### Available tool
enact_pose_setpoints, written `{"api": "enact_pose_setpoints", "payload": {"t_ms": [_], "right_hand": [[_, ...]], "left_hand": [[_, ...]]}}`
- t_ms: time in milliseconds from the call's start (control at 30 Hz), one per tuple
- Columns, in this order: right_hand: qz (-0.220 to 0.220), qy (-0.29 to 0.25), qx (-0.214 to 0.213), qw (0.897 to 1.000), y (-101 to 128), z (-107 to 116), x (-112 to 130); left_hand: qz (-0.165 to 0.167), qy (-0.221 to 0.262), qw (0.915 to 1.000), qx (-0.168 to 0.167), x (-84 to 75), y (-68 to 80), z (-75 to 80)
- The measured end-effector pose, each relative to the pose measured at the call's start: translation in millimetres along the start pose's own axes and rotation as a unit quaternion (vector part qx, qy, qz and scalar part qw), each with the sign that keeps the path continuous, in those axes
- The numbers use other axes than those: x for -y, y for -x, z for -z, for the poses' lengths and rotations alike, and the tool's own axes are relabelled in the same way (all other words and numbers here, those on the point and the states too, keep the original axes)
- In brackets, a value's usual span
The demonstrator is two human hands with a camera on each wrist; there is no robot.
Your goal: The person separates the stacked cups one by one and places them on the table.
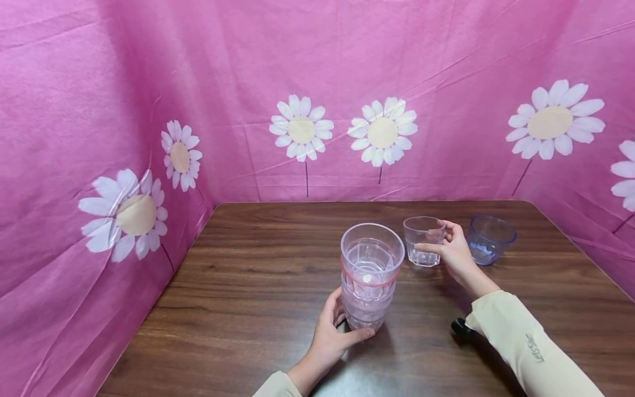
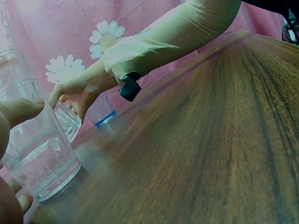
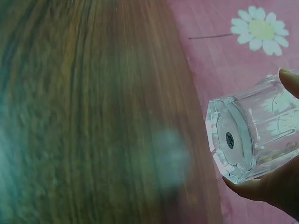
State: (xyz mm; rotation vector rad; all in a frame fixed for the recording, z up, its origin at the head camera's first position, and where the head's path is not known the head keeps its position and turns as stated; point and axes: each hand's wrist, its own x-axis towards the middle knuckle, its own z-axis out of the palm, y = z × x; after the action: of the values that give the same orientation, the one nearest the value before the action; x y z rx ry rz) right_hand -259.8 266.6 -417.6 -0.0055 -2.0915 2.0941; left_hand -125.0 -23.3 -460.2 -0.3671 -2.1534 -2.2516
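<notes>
Near the middle of the table, a tall stack of nested clear plastic cups (image 1: 369, 275) stands upright, a pink-red band showing below the top rim. My left hand (image 1: 329, 331) holds the stack low down, thumb in front and fingers at its left side; the left wrist view shows the thumb (image 2: 25, 111) against the lowest cup (image 2: 44, 158). To the right of the stack, my right hand (image 1: 455, 251) grips a clear faceted cup (image 1: 421, 234) between thumb and fingers. Its base (image 3: 232, 140) faces the right wrist camera, apart from the tabletop there.
A bluish transparent cup (image 1: 491, 237) is just right of my right hand, near the table's back right. Under the right sleeve sits a black wrist device (image 1: 461, 329). Pink cloth (image 1: 317, 49) with daisies hangs behind and beside the wooden table (image 1: 238, 298).
</notes>
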Motion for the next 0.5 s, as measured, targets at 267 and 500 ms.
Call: {"api": "enact_pose_setpoints", "payload": {"t_ms": [267,500], "right_hand": [[-0.014,0.040,-0.015,0.999,-9,2,-8],[-0.013,0.028,-0.017,0.999,-13,4,-11]], "left_hand": [[-0.003,-0.003,1.0000,0.001,1.8,-1.0,0.7],[-0.003,-0.010,0.9999,0.001,4.3,-1.3,1.0]]}}
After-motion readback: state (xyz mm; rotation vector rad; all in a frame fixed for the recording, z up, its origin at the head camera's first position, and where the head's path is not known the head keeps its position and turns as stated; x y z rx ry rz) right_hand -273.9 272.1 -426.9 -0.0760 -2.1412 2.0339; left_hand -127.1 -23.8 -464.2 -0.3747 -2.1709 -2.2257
